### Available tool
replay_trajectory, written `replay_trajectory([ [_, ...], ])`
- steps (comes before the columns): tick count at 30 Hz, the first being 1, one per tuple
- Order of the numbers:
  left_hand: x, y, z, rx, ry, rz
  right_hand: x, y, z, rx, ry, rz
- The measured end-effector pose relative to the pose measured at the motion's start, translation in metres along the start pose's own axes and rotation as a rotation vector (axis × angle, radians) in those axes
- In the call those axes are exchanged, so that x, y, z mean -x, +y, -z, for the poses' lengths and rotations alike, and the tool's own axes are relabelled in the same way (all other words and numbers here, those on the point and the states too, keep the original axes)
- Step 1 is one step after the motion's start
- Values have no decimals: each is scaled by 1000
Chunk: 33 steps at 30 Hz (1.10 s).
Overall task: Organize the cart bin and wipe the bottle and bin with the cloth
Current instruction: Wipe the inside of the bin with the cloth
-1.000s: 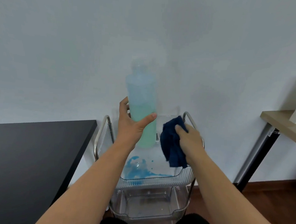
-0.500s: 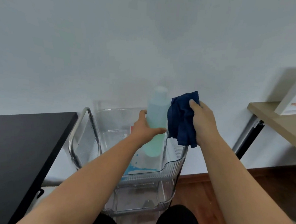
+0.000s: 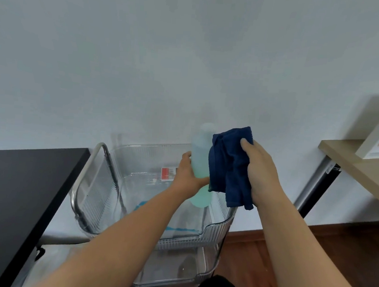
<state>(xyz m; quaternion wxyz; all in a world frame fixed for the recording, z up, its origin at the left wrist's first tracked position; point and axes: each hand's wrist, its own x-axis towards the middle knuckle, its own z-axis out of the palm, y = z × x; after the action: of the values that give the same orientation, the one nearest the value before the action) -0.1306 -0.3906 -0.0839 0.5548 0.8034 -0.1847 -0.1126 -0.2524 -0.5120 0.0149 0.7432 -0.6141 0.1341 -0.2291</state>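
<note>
The pale turquoise bottle is now gripped upright by the left hand above the clear cart bin, lower than a second ago; the navy cloth, bunched in the right hand, has been pressed against it (wiping is evidently under way).

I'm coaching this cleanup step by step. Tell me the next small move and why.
Probably rub the dark blue cloth down the pale blue-green plastic bottle: the right hand presses it against the bottle's side, while the left hand holds the bottle above the clear cart bin.
</note>
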Motion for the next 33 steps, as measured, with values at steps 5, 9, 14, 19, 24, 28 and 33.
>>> replay_trajectory([
  [5,16,-1,28,29,79,-48,7,-4,-19,150,-111,108],
  [9,44,2,78,-82,123,-70,13,-2,-40,253,-246,219],
  [14,78,13,141,-343,181,-136,6,24,-74,556,-371,190],
  [19,93,15,186,-784,250,-197,-11,63,-97,1092,-543,184],
  [24,89,0,202,-1004,236,-99,-25,95,-120,1246,-697,102],
  [28,85,-8,203,-1054,259,-125,-33,110,-127,1314,-721,70],
  [33,85,-12,199,-1124,281,-163,-42,120,-127,1487,-596,110],
])
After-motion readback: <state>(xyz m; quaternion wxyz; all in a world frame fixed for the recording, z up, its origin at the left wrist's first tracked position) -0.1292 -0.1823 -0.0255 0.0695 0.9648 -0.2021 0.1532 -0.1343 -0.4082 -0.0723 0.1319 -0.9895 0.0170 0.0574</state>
